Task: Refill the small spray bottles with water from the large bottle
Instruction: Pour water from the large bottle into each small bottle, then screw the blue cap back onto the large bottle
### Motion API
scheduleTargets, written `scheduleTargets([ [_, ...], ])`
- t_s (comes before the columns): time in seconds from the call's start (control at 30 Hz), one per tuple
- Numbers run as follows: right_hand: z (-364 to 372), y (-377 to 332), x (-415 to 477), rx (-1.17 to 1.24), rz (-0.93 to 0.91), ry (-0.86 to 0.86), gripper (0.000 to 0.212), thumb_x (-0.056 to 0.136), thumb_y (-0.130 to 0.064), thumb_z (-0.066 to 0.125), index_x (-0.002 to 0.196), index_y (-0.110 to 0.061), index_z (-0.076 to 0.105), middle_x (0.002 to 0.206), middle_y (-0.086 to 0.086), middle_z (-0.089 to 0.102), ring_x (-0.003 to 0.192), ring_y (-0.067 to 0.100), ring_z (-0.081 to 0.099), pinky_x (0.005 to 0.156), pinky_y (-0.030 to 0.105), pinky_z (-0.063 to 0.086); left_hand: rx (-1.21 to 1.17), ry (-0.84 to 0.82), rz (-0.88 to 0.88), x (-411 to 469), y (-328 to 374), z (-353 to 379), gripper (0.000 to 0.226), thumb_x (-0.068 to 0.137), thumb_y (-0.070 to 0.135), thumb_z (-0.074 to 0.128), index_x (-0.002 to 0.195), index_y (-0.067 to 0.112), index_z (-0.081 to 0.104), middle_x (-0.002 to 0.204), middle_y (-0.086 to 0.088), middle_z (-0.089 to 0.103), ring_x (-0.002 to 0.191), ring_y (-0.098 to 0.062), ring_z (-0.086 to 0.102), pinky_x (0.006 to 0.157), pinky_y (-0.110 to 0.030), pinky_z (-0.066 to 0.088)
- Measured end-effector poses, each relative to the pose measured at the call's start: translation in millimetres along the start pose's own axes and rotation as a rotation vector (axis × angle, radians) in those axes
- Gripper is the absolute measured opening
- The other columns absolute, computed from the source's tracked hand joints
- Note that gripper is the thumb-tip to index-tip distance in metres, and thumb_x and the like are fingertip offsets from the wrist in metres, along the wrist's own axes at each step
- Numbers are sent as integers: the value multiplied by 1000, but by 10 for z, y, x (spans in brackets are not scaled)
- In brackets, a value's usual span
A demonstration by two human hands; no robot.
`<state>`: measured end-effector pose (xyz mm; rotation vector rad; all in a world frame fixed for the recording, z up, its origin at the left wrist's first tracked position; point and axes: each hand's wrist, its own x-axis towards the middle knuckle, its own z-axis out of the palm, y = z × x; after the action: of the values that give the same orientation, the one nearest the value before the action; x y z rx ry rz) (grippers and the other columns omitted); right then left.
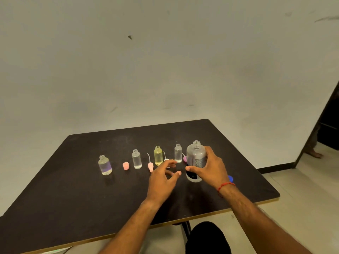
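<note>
Several small uncapped bottles stand in a row on the dark table (91,198): a clear one with a purple tint (105,165) at the left, a clear one (136,159), a yellow one (158,156) and a clear one (178,153). The large clear bottle (196,158) stands upright and uncapped at the right, with my right hand (211,167) wrapped around its side. My left hand (163,178) hovers just left of it with fingers apart, holding nothing.
A pink cap (125,166), a pink spray head with tube (150,165), a white spray head (166,159) and a purple one (185,159) lie among the bottles. A blue cap (230,178) sits behind my right wrist. A person's bare foot (314,154) shows at the far right.
</note>
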<state>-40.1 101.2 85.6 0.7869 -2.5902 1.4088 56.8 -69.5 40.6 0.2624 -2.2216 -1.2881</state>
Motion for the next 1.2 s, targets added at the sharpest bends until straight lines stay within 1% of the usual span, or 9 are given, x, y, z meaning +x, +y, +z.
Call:
scheduleTargets([
  [0.13, -117, 179, 33, -14, 36, 23, 79, 59, -49, 89, 123, -32, 45, 114, -9, 62, 95, 10, 60, 80, 17, 48, -27, -59, 14, 31, 46, 306, 49, 84, 28, 82, 113, 59, 57, 114, 27, 66, 99, 3, 67, 81, -19, 57],
  [0.23, -186, 303, 53, -40, 55, 34, 80, 60, -47, 89, 124, -32, 44, 119, -6, 63, 97, 11, 59, 85, 24, 52, -41, -94, 3, 47, 27, 516, 51, 85, 26, 81, 126, 45, 59, 123, 22, 65, 110, 6, 62, 87, -23, 58],
  [0.37, -243, 438, 90, -60, 81, 43, 82, 62, -45, 89, 128, -29, 44, 125, -2, 62, 107, 18, 61, 92, 33, 53, -40, -114, 2, 65, 25, 735, 57, 86, 25, 81, 137, 34, 56, 131, 21, 61, 116, 12, 57, 91, -11, 50],
  [0.43, -266, 486, 106, -70, 91, 47, 81, 63, -44, 88, 129, -27, 44, 126, -1, 61, 110, 21, 61, 95, 37, 53, -36, -125, 1, 84, 28, 821, 59, 87, 24, 81, 139, 30, 56, 134, 17, 61, 119, 8, 57, 96, -16, 50],
  [0.5, -287, 529, 114, -69, 99, 53, 81, 63, -43, 89, 129, -27, 44, 126, 0, 62, 110, 22, 61, 95, 38, 53, -38, -126, -1, 103, 30, 897, 59, 86, 22, 81, 139, 30, 56, 136, 15, 61, 121, 4, 58, 100, -21, 51],
  [0.73, -327, 618, 110, -39, 120, 78, 82, 61, -45, 89, 128, -33, 43, 123, -5, 63, 107, 16, 62, 93, 32, 53, -41, -108, -5, 139, 20, 1093, 61, 85, 21, 81, 141, 27, 56, 136, 11, 63, 126, 0, 57, 107, -29, 50],
  [0.9, -350, 641, 91, -60, 100, 72, 82, 59, -52, 86, 126, -39, 40, 116, -14, 61, 106, 14, 62, 99, 48, 49, -68, -127, -1, 155, 34, 1194, 65, 83, 25, 84, 141, 29, 53, 138, 14, 60, 128, 2, 54, 108, -24, 48],
  [1.1, -416, 670, 59, -92, 122, 27, 89, 57, -60, 84, 129, -42, 35, 125, -11, 59, 108, 10, 58, 101, 48, 49, -156, -182, -5, 193, 70, 1315, 74, 82, 31, 85, 146, 29, 48, 139, 17, 60, 127, 0, 57, 107, -29, 51],
  [1.2, -498, 734, 9, -97, 183, 29, 99, 54, -60, 86, 135, -36, 33, 131, -9, 56, 114, 9, 56, 103, 45, 47, -170, -188, -5, 207, 68, 1368, 74, 82, 33, 84, 146, 28, 48, 137, 15, 62, 127, -2, 59, 106, -31, 52],
])
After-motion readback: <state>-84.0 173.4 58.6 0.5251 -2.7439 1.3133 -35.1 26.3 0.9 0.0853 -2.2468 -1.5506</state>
